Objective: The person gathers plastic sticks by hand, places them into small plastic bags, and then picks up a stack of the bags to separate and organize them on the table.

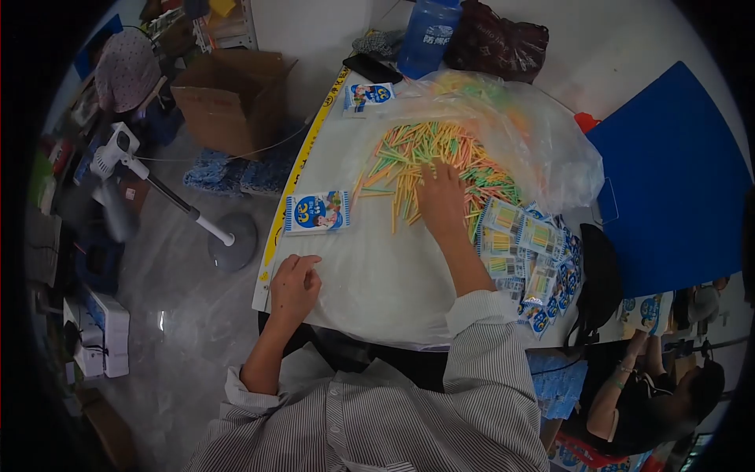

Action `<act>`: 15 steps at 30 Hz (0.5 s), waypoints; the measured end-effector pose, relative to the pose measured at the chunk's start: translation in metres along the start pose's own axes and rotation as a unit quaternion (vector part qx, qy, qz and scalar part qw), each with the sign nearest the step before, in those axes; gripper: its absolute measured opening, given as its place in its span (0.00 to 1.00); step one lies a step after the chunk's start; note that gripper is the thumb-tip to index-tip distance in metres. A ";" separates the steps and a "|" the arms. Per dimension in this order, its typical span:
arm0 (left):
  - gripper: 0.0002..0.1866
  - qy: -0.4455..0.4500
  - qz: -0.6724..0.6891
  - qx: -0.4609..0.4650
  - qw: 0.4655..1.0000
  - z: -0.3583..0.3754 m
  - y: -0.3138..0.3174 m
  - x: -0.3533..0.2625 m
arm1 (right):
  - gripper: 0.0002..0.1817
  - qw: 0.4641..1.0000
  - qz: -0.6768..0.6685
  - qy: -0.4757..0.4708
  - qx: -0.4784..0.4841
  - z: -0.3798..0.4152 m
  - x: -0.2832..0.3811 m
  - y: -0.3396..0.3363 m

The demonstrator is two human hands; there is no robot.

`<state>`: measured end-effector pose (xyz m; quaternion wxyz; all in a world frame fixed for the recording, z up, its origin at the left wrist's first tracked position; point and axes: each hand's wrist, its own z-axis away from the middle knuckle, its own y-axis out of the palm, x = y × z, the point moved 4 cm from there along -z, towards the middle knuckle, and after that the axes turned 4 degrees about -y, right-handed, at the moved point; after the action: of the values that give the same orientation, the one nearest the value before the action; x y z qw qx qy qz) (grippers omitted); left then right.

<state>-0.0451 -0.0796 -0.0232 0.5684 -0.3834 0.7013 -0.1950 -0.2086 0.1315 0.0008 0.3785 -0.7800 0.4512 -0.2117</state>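
Observation:
A heap of thin sticks [472, 149] in yellow, green, orange and pink lies on a clear plastic sheet [377, 283] over the table. My right hand [442, 197] is at the near edge of the heap, its fingers bent down onto several sticks; the fingertips are partly hidden. Above the front left of the table hovers my left hand [295, 291], index finger and thumb apart, nothing visible between them. Ahead of it lies a stack of blue-and-white printed packets [318, 212]. To the right of my right hand are piled several filled packets [519, 244] with sticks showing through their windows.
A clear bag [570, 161] spreads behind the heap. A blue bottle [429, 39], a phone [372, 68] and a dark bag [497, 43] stand at the back. A blue panel [676, 181] is at right, near another person [645, 393]. A cardboard box [232, 102] stands left.

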 end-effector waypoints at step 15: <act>0.14 0.067 -0.010 -0.027 0.997 0.003 0.004 0.000 | 0.18 0.966 0.094 -0.072 0.231 -0.056 -0.066 0.063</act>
<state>-0.0438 -0.0765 -0.0263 0.5077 -0.3923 0.7386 -0.2067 -0.3140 0.1471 -0.0123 0.5985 -0.6385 0.4327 -0.2168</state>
